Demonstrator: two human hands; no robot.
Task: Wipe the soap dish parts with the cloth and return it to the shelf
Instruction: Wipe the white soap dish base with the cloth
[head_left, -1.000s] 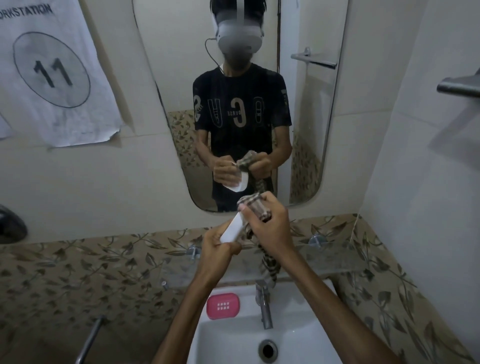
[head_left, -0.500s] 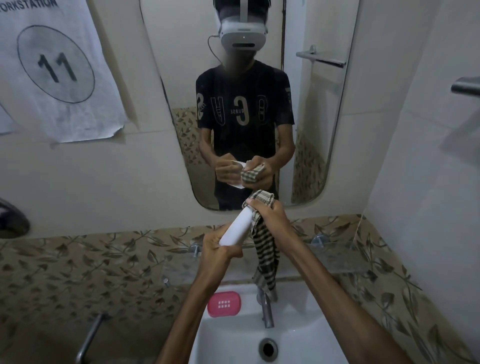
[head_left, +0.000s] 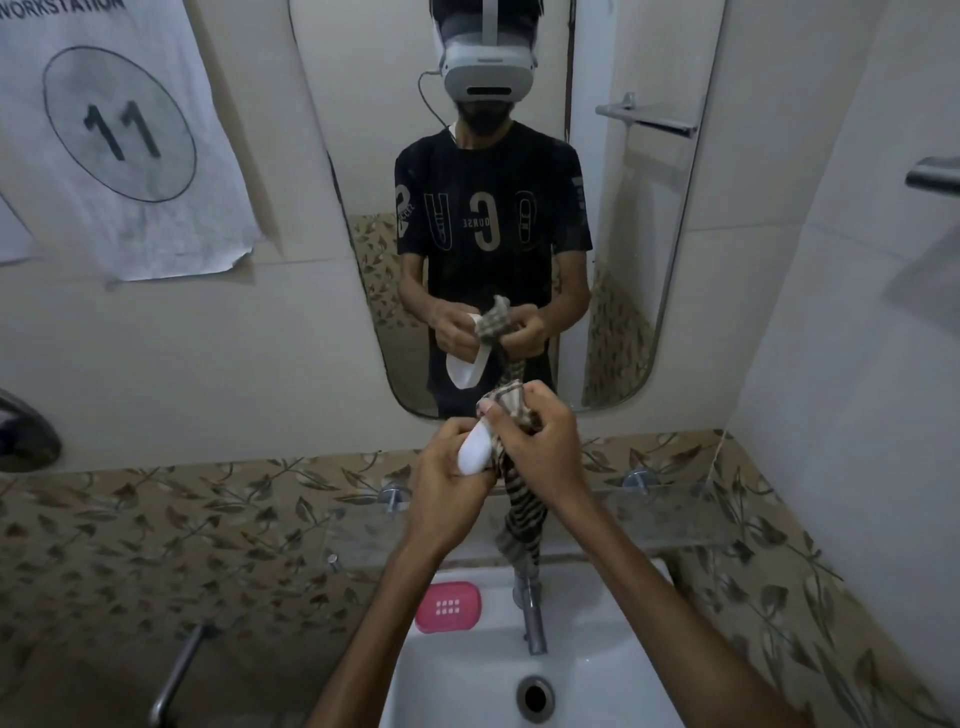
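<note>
Gripping smooth white oval soap dish part (head_left: 474, 451) at frame centre, left hand (head_left: 447, 488) fingers curled round it. Right hand (head_left: 540, 447) clenched on bunched checked cloth (head_left: 511, 410), pressed against dish part. Pink slotted tray (head_left: 448, 607) on glossy white sink (head_left: 467, 670) rim, lower centre.

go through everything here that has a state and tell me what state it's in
White dish part: held in left hand, cloth against it.
Cloth: bunched in right hand, tail hanging down.
Pink dish part: lying on sink rim, untouched.
Tap: no water running.
Glass shelf: bare.
</note>
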